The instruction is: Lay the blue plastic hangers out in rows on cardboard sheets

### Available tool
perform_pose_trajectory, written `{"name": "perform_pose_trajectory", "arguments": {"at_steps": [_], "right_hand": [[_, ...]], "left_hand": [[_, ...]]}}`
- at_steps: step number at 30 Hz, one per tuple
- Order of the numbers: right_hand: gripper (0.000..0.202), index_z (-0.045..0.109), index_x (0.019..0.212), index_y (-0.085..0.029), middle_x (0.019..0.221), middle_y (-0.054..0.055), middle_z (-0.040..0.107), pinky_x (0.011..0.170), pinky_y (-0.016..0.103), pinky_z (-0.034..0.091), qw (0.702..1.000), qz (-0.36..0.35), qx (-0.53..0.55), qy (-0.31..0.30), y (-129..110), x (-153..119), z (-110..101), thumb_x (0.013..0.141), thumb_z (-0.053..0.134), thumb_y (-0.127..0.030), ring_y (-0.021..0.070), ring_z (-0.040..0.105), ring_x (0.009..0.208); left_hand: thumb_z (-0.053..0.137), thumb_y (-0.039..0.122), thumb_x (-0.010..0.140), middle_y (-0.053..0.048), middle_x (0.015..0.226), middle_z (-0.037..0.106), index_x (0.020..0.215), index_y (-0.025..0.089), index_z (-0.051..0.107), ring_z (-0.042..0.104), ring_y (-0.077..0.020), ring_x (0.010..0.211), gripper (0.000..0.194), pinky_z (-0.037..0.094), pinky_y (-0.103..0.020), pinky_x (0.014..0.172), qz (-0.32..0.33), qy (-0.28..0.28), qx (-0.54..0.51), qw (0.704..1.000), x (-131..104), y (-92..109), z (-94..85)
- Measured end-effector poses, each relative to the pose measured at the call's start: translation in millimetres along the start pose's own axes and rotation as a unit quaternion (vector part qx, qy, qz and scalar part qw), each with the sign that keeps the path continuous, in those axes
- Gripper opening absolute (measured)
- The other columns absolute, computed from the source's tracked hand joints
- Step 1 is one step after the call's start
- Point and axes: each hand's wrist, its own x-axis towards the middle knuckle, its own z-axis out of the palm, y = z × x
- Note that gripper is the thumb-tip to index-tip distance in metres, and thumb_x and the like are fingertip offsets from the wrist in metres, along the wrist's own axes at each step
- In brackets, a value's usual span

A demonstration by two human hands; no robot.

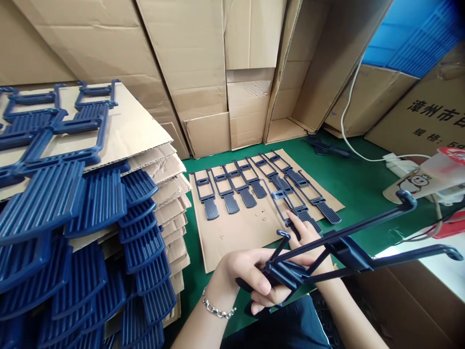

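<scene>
My left hand (250,276), with a chain bracelet at the wrist, is wrapped round the ribbed end of a dark blue plastic frame (350,252), whose hooked arms stretch to the right. Behind that frame, my right hand (308,237) reaches over the cardboard sheet (232,237), its fingers at the lower end of another blue frame (278,195); part of this hand is hidden. Several similar frames with ribbed paddles (248,198) lie side by side on the sheet.
At the left rises a tall stack of blue frames (43,198) between cardboard layers (141,126). Cardboard boxes (199,53) line the back of the green table (327,169). A cup (417,179), a white cable (345,111) and a blue crate (403,39) are at the right.
</scene>
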Motion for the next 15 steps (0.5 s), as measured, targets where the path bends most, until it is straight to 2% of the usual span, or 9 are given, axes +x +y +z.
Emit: {"name": "perform_pose_trajectory", "arguments": {"at_steps": [2,4,8,12,15], "right_hand": [[0.04,0.054,0.115,-0.023,0.079,0.009,0.057,0.058,0.032,0.046,0.999,-0.012,-0.021,-0.03,0.8,-7.2,2.8,0.079,0.043,-0.035,0.0211,0.054,0.067],[0.035,0.059,0.107,-0.023,0.075,0.008,0.057,0.059,0.032,0.046,0.998,-0.04,-0.019,-0.04,-1.7,-10.0,3.6,0.077,0.046,-0.034,0.0209,0.054,0.066],[0.025,0.063,0.093,-0.023,0.085,0.008,0.061,0.069,0.033,0.045,0.992,-0.109,-0.022,-0.058,-10.1,-10.3,0.1,0.078,0.045,-0.029,0.022,0.054,0.077],[0.025,0.064,0.084,-0.022,0.096,0.008,0.061,0.077,0.037,0.044,0.986,-0.13,-0.054,-0.088,-12.9,-9.4,-2.5,0.079,0.04,-0.025,0.0232,0.053,0.086],[0.028,0.065,0.087,-0.022,0.1,0.008,0.06,0.081,0.04,0.042,0.98,-0.144,-0.08,-0.11,-10.6,-9.9,-1.1,0.079,0.038,-0.022,0.0243,0.053,0.089]], "left_hand": [[0.065,0.024,0.063,0.007,0.049,0.039,0.138,0.016,0.018,0.036,-0.0061,0.035,0.089,0.045,-0.018,0.035,0.007,0.007,0.006,1.0,0.8,-1.2,-0.8],[0.064,0.025,0.065,0.007,0.049,0.037,0.137,0.016,0.02,0.035,-0.0056,0.035,0.085,0.045,-0.017,0.035,0.027,0.004,0.015,1.0,0.7,-2.8,-2.3],[0.061,0.024,0.068,0.007,0.053,0.036,0.135,0.02,0.026,0.034,-0.0048,0.036,0.076,0.045,-0.017,0.036,0.057,-0.017,0.027,0.998,-0.3,-3.9,-4.7],[0.06,0.023,0.069,0.006,0.053,0.037,0.135,0.02,0.028,0.034,-0.0049,0.037,0.074,0.045,-0.017,0.036,0.069,-0.02,0.027,0.997,0.9,-3.4,-4.6],[0.062,0.025,0.067,0.007,0.051,0.037,0.136,0.016,0.024,0.034,-0.0058,0.036,0.079,0.045,-0.018,0.035,0.062,-0.02,0.029,0.997,2.3,-3.1,-4.5]]}}
